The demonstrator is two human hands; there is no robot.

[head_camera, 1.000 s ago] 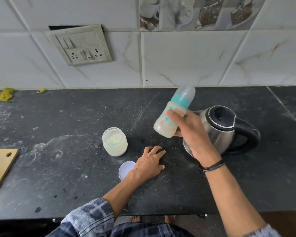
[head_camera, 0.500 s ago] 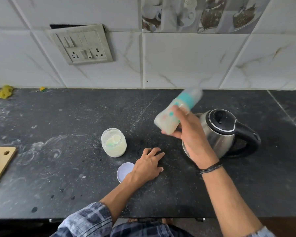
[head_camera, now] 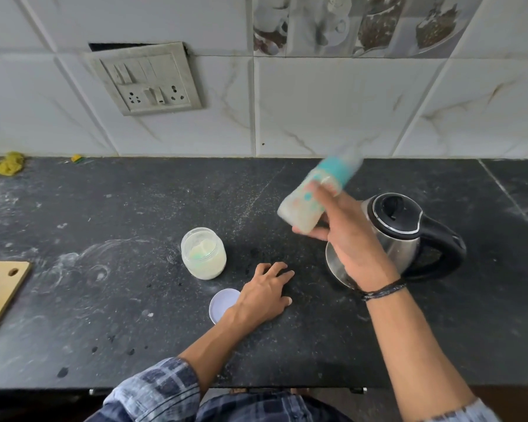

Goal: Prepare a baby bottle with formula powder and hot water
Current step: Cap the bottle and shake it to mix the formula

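Note:
My right hand (head_camera: 345, 236) grips a baby bottle (head_camera: 302, 205) with a teal collar and cap, held in the air above the counter and tilted with its top to the upper right. The bottle is blurred and holds milky white liquid. Just behind my right hand stands a steel kettle (head_camera: 400, 229) with a black lid and handle. An open glass jar of formula powder (head_camera: 204, 253) stands left of centre. Its white lid (head_camera: 221, 304) lies flat beside my left hand (head_camera: 264, 295), which rests palm down on the dark counter (head_camera: 119, 214).
A wooden board (head_camera: 0, 287) pokes in at the left edge. A yellow cloth (head_camera: 8, 162) and a small yellow scrap (head_camera: 77, 159) lie at the back left by the tiled wall. A switch plate (head_camera: 148, 79) hangs on the wall. The counter's front edge runs just above my sleeve.
The bottle has swung further over, its top now leaning more to the right, and has risen a little with my right hand. My left hand has stayed put.

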